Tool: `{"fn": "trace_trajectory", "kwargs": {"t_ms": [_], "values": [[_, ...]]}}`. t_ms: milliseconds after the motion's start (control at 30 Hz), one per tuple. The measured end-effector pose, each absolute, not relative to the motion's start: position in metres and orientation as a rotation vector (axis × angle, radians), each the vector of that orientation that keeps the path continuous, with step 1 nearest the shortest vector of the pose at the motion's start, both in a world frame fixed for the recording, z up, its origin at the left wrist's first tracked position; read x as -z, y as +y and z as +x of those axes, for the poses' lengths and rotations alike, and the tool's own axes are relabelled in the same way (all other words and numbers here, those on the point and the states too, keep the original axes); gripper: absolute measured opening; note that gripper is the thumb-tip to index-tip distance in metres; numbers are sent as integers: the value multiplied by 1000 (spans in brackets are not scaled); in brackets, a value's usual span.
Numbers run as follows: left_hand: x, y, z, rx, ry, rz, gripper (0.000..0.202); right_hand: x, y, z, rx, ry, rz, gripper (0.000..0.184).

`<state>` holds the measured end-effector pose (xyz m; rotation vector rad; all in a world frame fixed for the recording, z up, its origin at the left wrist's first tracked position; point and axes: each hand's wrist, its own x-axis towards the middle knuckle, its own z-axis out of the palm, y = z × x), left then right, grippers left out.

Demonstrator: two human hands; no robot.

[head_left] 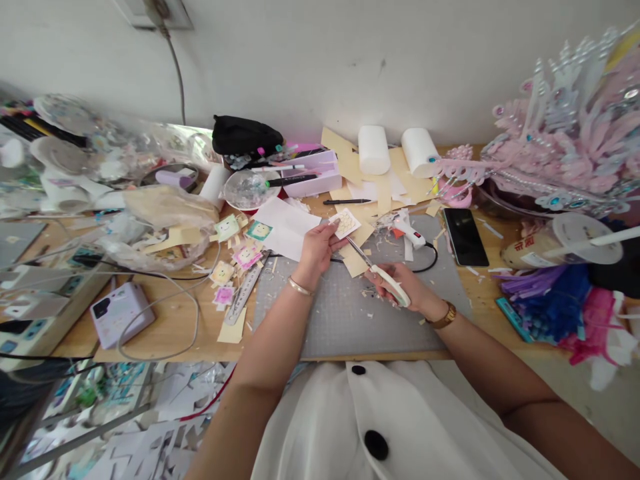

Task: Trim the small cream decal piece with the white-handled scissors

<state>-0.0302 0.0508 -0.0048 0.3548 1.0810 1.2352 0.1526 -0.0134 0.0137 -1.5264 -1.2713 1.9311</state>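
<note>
Between the fingers of my left hand (319, 248) is a small white card (345, 223) with a pale cream pattern on it. My right hand (399, 285) grips a pair of scissors (389, 283) by its white handles. The blades point up and left, their tips at the lower edge of the card. Both hands are above a grey cutting mat (340, 327) strewn with scraps. Beside my left hand lies a sheet of white paper (285, 227). A white glue gun (411, 230) rests just beyond my right hand.
Small painted faces (247, 255) and a metal ruler (243, 297) lie to the left. A black phone (465, 237) and a drink cup (560, 247) stand right. Behind are a lilac box (320, 175), a black pen (347, 201) and white rolls (373, 150). A cable (195, 330) loops across the left.
</note>
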Motion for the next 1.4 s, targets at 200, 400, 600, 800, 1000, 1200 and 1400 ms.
{"fn": "trace_trajectory", "kwargs": {"t_ms": [200,400,600,800,1000,1200,1400], "values": [[5,49,-28,-1211,1068,381,7,-14,-13,152,-1946,-1249,-1504,48],[4,49,-29,-1220,1073,374,7,-13,-14,152,-1943,-1259,-1472,47],[3,48,-29,-1212,1081,369,7,-10,-13,152,-1925,-1269,-1468,45],[3,48,-28,-1210,1064,372,9,-10,-14,152,-1947,-1240,-1467,49],[4,48,-30,-1221,1057,365,9,-9,-14,155,-1917,-1321,-1496,47],[8,52,-34,-1276,1070,327,8,-18,-27,162,-1373,-1882,-1761,46],[8,51,-32,-1262,1078,371,4,-35,-48,165,-594,-2453,-1941,28]]}}
